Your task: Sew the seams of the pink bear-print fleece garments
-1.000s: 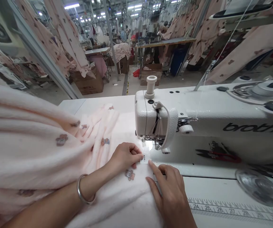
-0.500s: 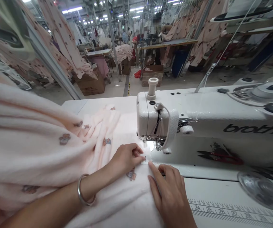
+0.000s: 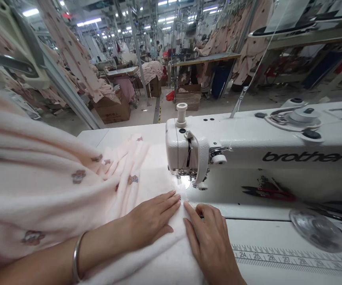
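Note:
Pale pink fleece fabric [image 3: 48, 206] with small bear prints lies gathered on the left and runs flat up to the needle area of a white sewing machine [image 3: 245, 146]. My left hand [image 3: 154, 219], a silver bangle on its wrist, lies flat on the fabric with its fingers stretched out, the tips just in front of the presser foot. Those fingers mostly cover a small white label. At the fabric's right edge rests my right hand [image 3: 208, 233], index finger stretched forward and thumb apart, the other fingers bent. Nothing shows gripped in either hand.
Red-handled thread snips [image 3: 268, 193] lie under the machine arm. A clear round plastic dish [image 3: 318, 229] sits right of my right hand, near a printed ruler scale [image 3: 277, 257]. Beyond the table are cardboard boxes [image 3: 114, 111] and hanging pink garments [image 3: 72, 47].
My left hand has gone from pinching the small white label to lying flat over it. My right hand stays at the fabric edge. The view has shifted slightly.

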Demonstrator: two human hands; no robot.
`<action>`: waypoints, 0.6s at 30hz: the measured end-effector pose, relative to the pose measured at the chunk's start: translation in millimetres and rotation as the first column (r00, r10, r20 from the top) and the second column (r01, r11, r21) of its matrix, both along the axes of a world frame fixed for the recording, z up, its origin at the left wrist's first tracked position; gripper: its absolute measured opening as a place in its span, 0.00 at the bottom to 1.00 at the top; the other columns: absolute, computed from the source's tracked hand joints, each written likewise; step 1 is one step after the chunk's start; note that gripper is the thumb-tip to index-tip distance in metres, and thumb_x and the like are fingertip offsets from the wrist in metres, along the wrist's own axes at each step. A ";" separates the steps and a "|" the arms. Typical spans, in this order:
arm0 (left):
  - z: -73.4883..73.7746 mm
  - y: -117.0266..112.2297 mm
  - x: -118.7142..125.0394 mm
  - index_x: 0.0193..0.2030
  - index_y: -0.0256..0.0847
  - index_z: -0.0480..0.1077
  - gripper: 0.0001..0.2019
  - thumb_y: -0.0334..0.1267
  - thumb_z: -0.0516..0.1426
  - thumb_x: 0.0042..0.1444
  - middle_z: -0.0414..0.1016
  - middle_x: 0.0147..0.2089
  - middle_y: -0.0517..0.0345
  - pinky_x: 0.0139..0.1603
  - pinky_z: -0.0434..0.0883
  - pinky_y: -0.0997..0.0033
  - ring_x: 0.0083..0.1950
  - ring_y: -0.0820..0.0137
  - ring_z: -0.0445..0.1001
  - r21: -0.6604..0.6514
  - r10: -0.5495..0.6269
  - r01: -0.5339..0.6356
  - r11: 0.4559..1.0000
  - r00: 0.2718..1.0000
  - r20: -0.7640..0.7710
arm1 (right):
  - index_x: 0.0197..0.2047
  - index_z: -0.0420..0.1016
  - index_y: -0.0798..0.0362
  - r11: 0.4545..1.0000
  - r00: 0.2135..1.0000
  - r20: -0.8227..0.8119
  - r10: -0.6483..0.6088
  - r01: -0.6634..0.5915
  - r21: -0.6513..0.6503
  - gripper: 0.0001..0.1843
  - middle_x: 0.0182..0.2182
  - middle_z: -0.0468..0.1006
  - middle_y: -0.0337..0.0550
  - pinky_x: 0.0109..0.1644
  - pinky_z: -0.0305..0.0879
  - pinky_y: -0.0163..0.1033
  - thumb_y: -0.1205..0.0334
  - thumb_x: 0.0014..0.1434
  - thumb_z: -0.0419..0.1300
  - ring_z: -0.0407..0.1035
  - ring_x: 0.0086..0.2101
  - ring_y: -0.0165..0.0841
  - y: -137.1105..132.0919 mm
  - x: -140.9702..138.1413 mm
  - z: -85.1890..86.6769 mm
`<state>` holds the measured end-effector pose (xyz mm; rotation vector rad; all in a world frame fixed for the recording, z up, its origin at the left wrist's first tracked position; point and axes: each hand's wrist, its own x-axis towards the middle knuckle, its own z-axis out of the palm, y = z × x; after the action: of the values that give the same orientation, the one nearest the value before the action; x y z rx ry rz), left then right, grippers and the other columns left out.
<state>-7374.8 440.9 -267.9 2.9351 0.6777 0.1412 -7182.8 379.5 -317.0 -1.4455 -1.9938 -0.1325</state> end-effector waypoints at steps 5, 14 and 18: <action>-1.3 0.3 -4.6 0.67 0.29 0.50 0.28 0.41 0.49 0.64 0.52 0.68 0.40 0.69 0.57 0.61 0.70 0.61 0.50 -0.054 0.014 -0.015 0.998 1.000 -0.005 | 0.53 0.68 0.60 1.000 1.000 0.015 0.001 -0.001 0.016 0.15 0.39 0.64 0.51 0.39 0.60 0.47 0.67 0.65 0.49 0.60 0.41 0.43 1.2 0.9 0.9; -7.0 0.4 -3.2 0.66 0.30 0.52 0.27 0.41 0.50 0.63 0.51 0.69 0.41 0.69 0.56 0.60 0.70 0.60 0.49 -0.041 0.009 -0.008 0.999 1.000 0.018 | 0.56 0.66 0.58 0.999 1.000 0.008 0.028 -0.028 -0.030 0.17 0.40 0.67 0.50 0.41 0.62 0.44 0.64 0.66 0.48 0.62 0.41 0.40 1.3 7.6 0.8; -6.9 4.4 -3.5 0.64 0.26 0.55 0.26 0.41 0.50 0.63 0.53 0.67 0.37 0.68 0.59 0.57 0.70 0.57 0.51 -0.005 -0.040 0.040 0.999 0.999 -0.001 | 0.41 0.72 0.56 0.995 0.998 0.058 0.025 -0.019 -0.096 0.15 0.37 0.71 0.48 0.42 0.64 0.41 0.66 0.66 0.44 0.65 0.40 0.38 40.7 26.9 19.9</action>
<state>-7378.3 445.3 -274.8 2.9418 0.6179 0.1335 -7155.9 420.2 -297.1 -1.4945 -2.0882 -0.0722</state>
